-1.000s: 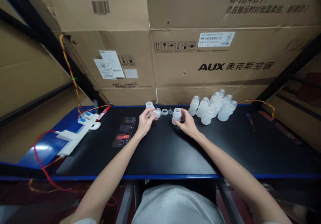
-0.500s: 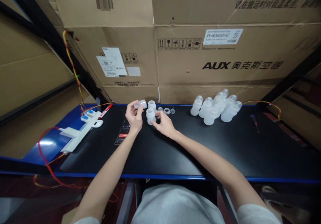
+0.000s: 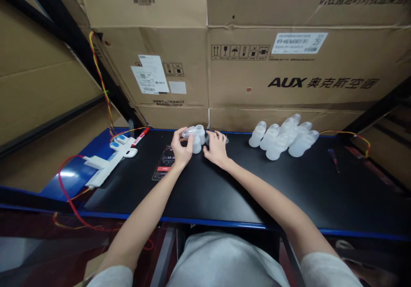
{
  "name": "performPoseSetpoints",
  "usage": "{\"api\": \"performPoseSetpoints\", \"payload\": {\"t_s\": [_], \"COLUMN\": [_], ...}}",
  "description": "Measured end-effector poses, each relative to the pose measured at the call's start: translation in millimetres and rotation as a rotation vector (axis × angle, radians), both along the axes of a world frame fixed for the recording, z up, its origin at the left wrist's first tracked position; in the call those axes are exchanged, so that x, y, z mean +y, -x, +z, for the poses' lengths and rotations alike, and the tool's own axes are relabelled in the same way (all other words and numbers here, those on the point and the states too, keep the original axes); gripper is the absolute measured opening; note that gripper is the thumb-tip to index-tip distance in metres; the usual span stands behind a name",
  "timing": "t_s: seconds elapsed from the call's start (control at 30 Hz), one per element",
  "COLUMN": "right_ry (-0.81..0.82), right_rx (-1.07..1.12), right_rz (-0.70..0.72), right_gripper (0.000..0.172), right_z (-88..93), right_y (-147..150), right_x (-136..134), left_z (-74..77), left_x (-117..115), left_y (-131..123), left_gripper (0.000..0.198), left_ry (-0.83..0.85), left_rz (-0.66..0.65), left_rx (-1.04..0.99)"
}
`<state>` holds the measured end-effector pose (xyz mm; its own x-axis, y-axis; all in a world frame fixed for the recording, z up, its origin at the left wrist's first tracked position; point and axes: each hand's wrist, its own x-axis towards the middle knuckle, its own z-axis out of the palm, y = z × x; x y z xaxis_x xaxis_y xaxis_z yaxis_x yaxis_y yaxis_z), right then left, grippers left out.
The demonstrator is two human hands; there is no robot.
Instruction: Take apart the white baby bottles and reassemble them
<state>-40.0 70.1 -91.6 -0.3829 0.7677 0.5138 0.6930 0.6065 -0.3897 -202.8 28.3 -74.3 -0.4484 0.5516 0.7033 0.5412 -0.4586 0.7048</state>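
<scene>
My left hand (image 3: 182, 150) is closed on a clear domed bottle cap (image 3: 190, 132), tilted sideways. This cap sits over or just in front of the mouth of the nearer small white baby bottle (image 3: 197, 146); whether they touch I cannot tell. A second open-necked white bottle (image 3: 201, 129) stands right behind it. My right hand (image 3: 217, 149) is open, palm down, thumb apart from the fingers. Under and beyond its fingertips lie small clear parts (image 3: 227, 140), mostly hidden.
Several capped white bottles (image 3: 276, 146) stand in a group to the right. Farther right lies a screwdriver (image 3: 334, 160). A phone (image 3: 162, 171) with a lit screen lies left of my hands, and a white power strip (image 3: 107, 167) beyond it. Cardboard (image 3: 289, 94) walls the table's back.
My left hand has brought the cap over the nearer bottle. My right hand has let go of that bottle and moved right, onto the small parts. The view has shifted slightly.
</scene>
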Motion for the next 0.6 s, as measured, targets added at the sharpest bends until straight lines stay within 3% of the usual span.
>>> {"api": "performPoseSetpoints", "payload": {"t_s": [0.27, 0.6], "right_ry": [0.01, 0.101], "right_rx": [-0.093, -0.154], "right_rz": [0.039, -0.109], "right_gripper": [0.057, 0.037], "right_z": [8.0, 20.2], "right_y": [12, 32], "right_x": [32, 60], "left_z": [-2.2, -2.6], "left_x": [0, 5], "left_y": [-4, 1], "left_gripper": [0.041, 0.041], "left_ry": [0.0, 0.022], "left_rz": [0.144, 0.121], "left_rx": [0.122, 0.207]}}
